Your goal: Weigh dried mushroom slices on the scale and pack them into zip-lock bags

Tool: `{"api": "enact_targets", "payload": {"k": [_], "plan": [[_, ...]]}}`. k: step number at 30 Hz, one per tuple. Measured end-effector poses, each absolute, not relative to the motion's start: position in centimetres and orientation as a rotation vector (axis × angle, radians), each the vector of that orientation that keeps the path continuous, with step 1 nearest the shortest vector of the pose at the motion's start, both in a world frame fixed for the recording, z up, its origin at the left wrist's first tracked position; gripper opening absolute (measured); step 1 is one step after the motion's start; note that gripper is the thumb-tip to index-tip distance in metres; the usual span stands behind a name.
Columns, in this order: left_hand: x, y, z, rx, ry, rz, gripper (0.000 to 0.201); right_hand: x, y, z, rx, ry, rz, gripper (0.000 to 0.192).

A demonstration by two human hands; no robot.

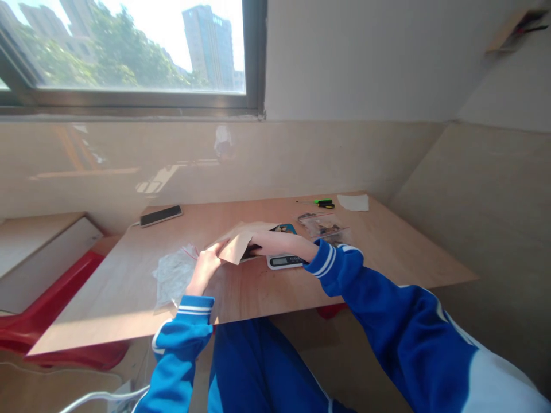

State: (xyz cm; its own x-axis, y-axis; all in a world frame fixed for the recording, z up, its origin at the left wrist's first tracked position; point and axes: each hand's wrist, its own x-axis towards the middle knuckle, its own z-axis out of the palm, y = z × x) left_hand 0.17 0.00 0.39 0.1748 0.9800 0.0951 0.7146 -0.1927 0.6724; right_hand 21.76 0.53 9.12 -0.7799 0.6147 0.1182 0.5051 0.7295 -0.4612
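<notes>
A brown paper bag (236, 248) lies tilted over the middle of the table, its mouth toward the right. My left hand (209, 259) is closed on the bag's left edge. From the right, my right hand (260, 243) reaches into the mouth; its fingers are hidden inside, so their grip does not show. Under my right forearm sits a white digital scale (286, 261) with a dark display. Just behind the forearm, a blue tray (287, 228) with brownish pieces in it shows in part.
A clear plastic bag (174, 274) lies left of my left hand. Zip bags with brown pieces (327, 227) lie to the right. Farther back are green and black screwdrivers (323, 203), a white paper (353, 202) and a phone (160, 215) with a cable. A red chair (47, 304) stands left of the table.
</notes>
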Motion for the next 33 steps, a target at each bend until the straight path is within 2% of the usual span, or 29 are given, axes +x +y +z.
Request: {"api": "enact_targets", "payload": {"k": [6, 9, 13, 17, 22, 24, 26, 30, 33], "plan": [[-0.2, 0.2, 0.2, 1.950, 1.599, 0.717, 0.059, 26.5, -3.2, 13.6, -0.952, -2.554, 0.686, 0.025], [-0.2, 0.4, 0.4, 1.918, 1.615, 0.723, 0.058, 30.2, -4.2, 14.1, -1.099, -2.371, 0.781, 0.029], [-0.1, 0.4, 1.0, 1.879, 1.618, 0.728, 0.059, 33.4, -3.0, 9.9, -1.256, -2.292, 0.790, 0.029], [0.0, 0.3, 1.4, 1.851, 1.629, 0.732, 0.058, 32.5, -0.7, 3.5, -1.551, -2.354, 0.371, 0.024], [0.0, 0.3, 1.4, 1.855, 1.639, 0.740, 0.058, 30.6, 0.2, 0.1, -1.625, -2.302, 0.143, 0.041], [0.0, 0.3, 1.2, 1.856, 1.642, 0.743, 0.058, 30.6, -0.2, 0.9, -1.604, -2.271, 0.114, 0.042], [0.0, 0.3, 1.0, 1.855, 1.644, 0.747, 0.060, 30.8, -0.9, 2.9, -1.503, -2.181, 0.150, 0.033], [0.0, 0.3, 0.5, 1.864, 1.642, 0.758, 0.061, 30.0, -2.4, 9.4, -1.083, -2.013, 0.527, 0.024], [0.0, 0.3, 0.4, 1.880, 1.632, 0.760, 0.059, 27.8, -2.5, 13.2, -0.808, -2.216, 0.782, 0.028]]}}
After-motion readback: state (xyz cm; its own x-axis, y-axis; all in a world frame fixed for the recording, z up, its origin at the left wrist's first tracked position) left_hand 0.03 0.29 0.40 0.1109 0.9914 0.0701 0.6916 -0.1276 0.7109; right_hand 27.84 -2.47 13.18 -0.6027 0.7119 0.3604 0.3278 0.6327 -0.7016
